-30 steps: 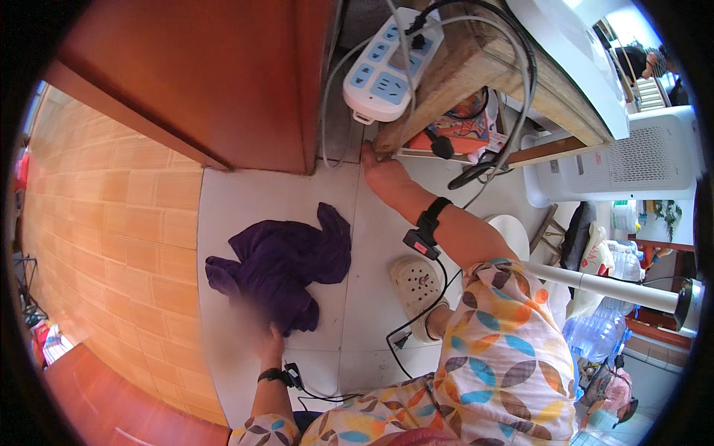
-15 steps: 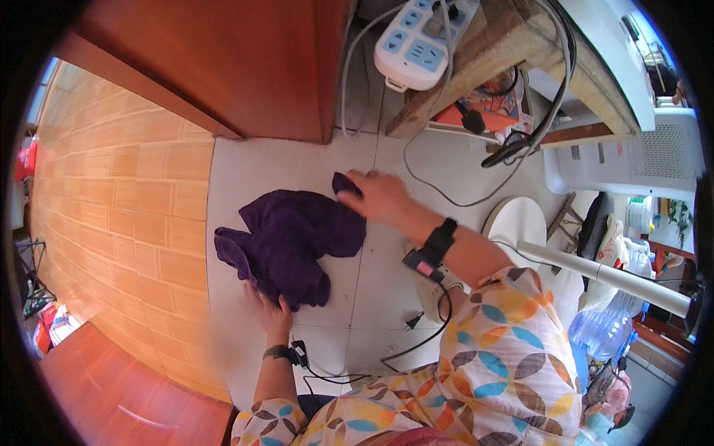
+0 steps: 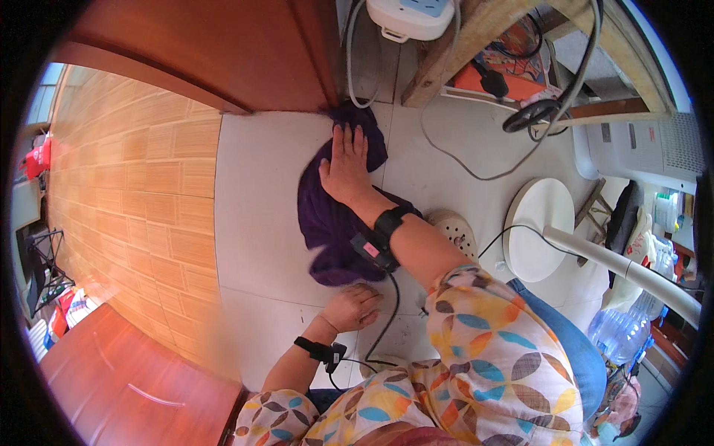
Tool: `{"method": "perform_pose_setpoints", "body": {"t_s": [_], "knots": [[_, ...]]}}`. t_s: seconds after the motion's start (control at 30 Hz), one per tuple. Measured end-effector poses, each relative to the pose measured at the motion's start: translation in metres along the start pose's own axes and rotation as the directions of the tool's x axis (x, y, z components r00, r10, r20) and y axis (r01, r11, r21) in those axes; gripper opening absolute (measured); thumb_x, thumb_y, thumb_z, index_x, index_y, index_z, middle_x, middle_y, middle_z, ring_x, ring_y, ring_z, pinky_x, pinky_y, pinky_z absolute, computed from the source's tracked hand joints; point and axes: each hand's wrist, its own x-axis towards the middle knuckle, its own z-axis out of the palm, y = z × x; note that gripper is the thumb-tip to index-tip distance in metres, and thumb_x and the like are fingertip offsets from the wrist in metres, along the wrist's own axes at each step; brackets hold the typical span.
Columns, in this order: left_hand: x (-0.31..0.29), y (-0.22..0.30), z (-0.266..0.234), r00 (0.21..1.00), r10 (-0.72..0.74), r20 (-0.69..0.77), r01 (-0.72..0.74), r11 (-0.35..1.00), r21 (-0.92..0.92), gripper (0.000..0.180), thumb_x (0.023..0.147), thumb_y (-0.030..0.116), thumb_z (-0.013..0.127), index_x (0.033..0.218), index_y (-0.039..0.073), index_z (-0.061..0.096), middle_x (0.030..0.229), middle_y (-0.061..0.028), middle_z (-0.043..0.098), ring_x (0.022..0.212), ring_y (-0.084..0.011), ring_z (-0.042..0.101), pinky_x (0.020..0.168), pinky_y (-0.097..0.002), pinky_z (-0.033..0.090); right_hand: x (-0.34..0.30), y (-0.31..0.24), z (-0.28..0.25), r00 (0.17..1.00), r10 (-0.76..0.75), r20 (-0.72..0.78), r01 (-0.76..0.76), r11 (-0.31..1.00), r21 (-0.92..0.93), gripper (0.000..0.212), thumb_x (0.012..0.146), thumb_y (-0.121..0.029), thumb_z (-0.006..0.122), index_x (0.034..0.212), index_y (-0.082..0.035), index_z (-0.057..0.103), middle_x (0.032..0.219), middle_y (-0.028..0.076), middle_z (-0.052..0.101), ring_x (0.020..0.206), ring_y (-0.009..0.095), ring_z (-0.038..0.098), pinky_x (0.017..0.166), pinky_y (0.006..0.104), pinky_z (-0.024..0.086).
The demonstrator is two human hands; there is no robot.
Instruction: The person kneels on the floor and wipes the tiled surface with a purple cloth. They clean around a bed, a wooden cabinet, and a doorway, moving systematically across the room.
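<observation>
A dark purple cloth (image 3: pixel 316 215) lies crumpled and drawn out lengthwise on the light floor tiles. Its far end touches the foot of the reddish-brown wooden panel. My right hand (image 3: pixel 347 165) presses flat on the far part of the cloth, palm down and fingers extended. Just nearer than the cloth's close edge, my left hand (image 3: pixel 353 306) rests low at the floor with its fingers curled in, apart from the cloth and with nothing visible in them. Both wrists wear black straps with small cabled boxes, and the right forearm hides part of the cloth.
The wooden panel (image 3: pixel 201 52) stands at the far left. Beyond my right hand are a white power strip (image 3: pixel 413 18), a wooden stand (image 3: pixel 454 56) and a loose grey cable (image 3: pixel 483 178). A round white base (image 3: pixel 537 230) with a pole and a beige clog (image 3: pixel 451 227) are to the right.
My right hand has gone from pinching the cloth's edge to lying flat on it, pushing it toward the panel. My left hand has let go of the cloth and moved right.
</observation>
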Motion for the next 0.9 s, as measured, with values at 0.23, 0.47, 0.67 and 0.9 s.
{"method": "perform_pose_setpoints", "body": {"t_s": [0.23, 0.47, 0.67, 0.9], "knots": [[0.010, -0.069, -0.116, 0.661, -0.215, -0.719, 0.580, 0.754, 0.308, 0.045, 0.090, 0.005, 0.061, 0.133, 0.001, 0.051, 0.133, -0.0216, 0.055, 0.122, -0.0415, 0.050, 0.105, -0.0496, 0.039, 0.017, 0.020, 0.020, 0.999, -0.028, -0.024, 0.028, 1.000, -0.011, 0.058, 0.097, -0.016, 0.046, 0.149, 0.008, 0.035, 0.156, 0.027, 0.037, 0.150, 0.043, 0.025, 0.124, 0.0509, 0.019], [0.023, -0.121, -0.148, 0.524, -0.278, -0.805, 0.810, 0.456, 0.370, 0.059, 0.093, 0.029, 0.058, 0.145, 0.005, 0.043, 0.148, -0.0176, 0.042, 0.141, -0.0384, 0.034, 0.118, -0.0601, 0.018, 0.078, 0.062, 0.008, 0.990, 0.060, -0.127, -0.053, 0.997, 0.061, 0.055, 0.092, -0.006, 0.050, 0.146, 0.006, 0.043, 0.148, 0.028, 0.046, 0.137, 0.045, 0.041, 0.116, 0.0497, 0.034], [0.020, -0.120, -0.149, 0.498, -0.298, -0.815, 0.817, 0.477, 0.325, 0.060, 0.091, 0.030, 0.059, 0.145, 0.007, 0.044, 0.149, -0.0156, 0.042, 0.142, -0.0363, 0.033, 0.119, -0.0609, 0.016, 0.175, 0.091, 0.021, 0.977, -0.064, -0.205, 0.038, 0.991, -0.130, 0.046, 0.095, -0.016, 0.059, 0.138, -0.001, 0.054, 0.135, 0.025, 0.059, 0.124, 0.042, 0.055, 0.106, 0.0498, 0.044], [0.017, -0.115, -0.150, 0.472, -0.347, -0.811, 0.825, 0.498, 0.268, 0.063, 0.089, 0.030, 0.062, 0.145, 0.009, 0.044, 0.150, -0.0146, 0.042, 0.143, -0.0353, 0.033, 0.119, -0.0607, 0.016, 0.197, 0.085, 0.021, 0.963, 0.248, -0.103, -0.198, 0.916, 0.350, 0.055, 0.099, -0.039, 0.054, 0.143, -0.006, 0.050, 0.145, 0.019, 0.053, 0.134, 0.039, 0.048, 0.111, 0.0512, 0.037]]}}
